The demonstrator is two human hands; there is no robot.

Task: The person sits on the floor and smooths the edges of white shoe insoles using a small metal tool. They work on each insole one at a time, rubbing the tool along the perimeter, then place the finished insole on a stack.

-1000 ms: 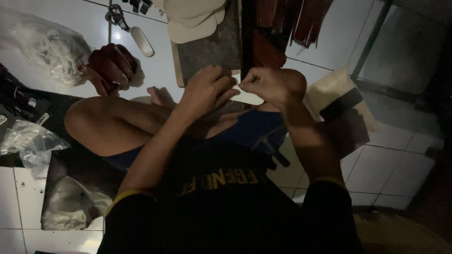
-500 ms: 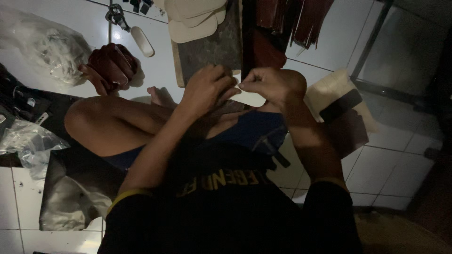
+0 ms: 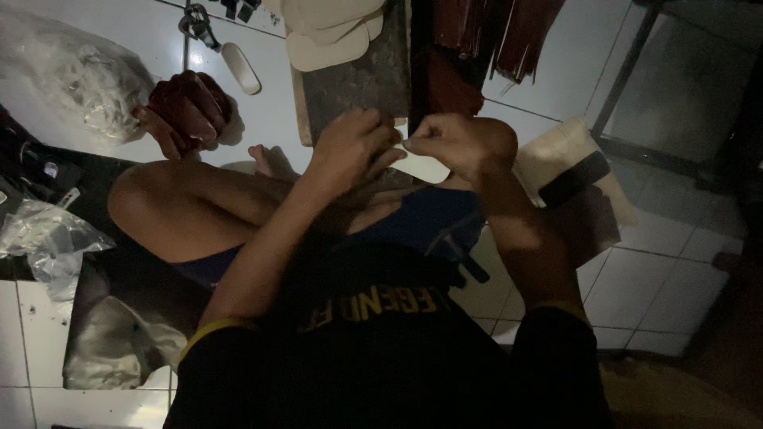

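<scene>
A: Big stuff first. We're sitting on the white tile floor (image 3: 660, 270), a dark stone slab (image 3: 358, 79) ahead of our knees, pale sole-shaped cutouts (image 3: 326, 32) piled on its far end.

B: Left side?

A: Clear plastic bag (image 3: 75, 79) with pale bits in it, then a dark red bundle (image 3: 187, 111) next to it. Reddish strips (image 3: 493, 32) hang above the slab. Cream block with a black band (image 3: 572, 171) by our right elbow.

B: Hands?

A: Left hand (image 3: 350, 151) and right hand (image 3: 457, 143) are close together just over the slab's near edge, fingertips almost meeting. Both seem pinched on a small pale piece (image 3: 421, 167) showing just below them. It's too dim to tell exactly what it is or how firm the grip is.

B: Doing it well?

A: We'd judge: keep both pinches near the working edge, rest the piece against the slab for support, and work in small bites. Light is poor, so feel matters more than sight.
</scene>
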